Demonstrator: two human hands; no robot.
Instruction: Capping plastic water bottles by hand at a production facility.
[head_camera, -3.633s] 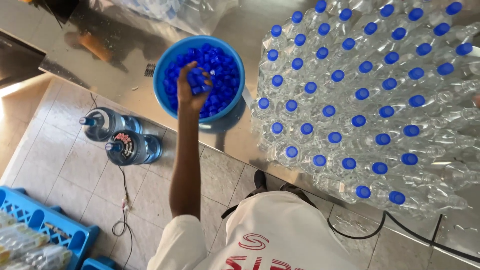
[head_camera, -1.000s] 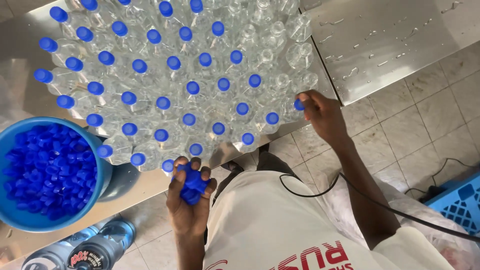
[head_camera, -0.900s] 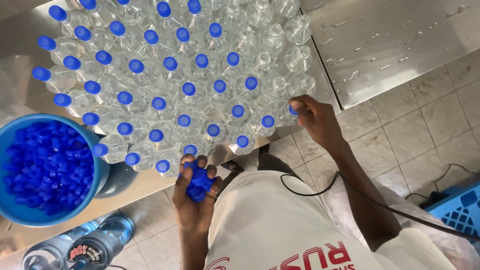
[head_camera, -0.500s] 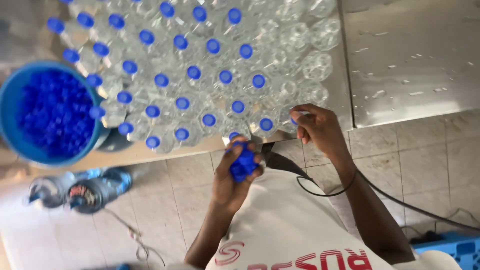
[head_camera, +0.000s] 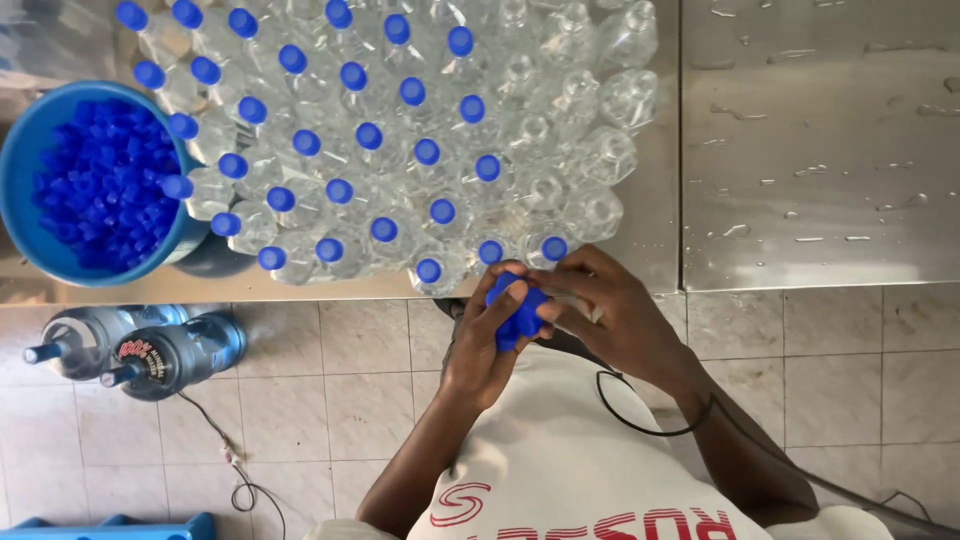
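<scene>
Cupping blue caps, left hand perhaps meets right hand.

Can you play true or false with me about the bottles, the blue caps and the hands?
1. The left hand holds a bunch of blue caps. True.
2. The blue bowl is empty. False: it is full of blue caps.
3. Every bottle on the table wears a cap. False: the bottles on the right are uncapped.
4. The right hand touches the caps in the left hand. True.
5. Two big jugs lie on the tiled floor. True.
</scene>
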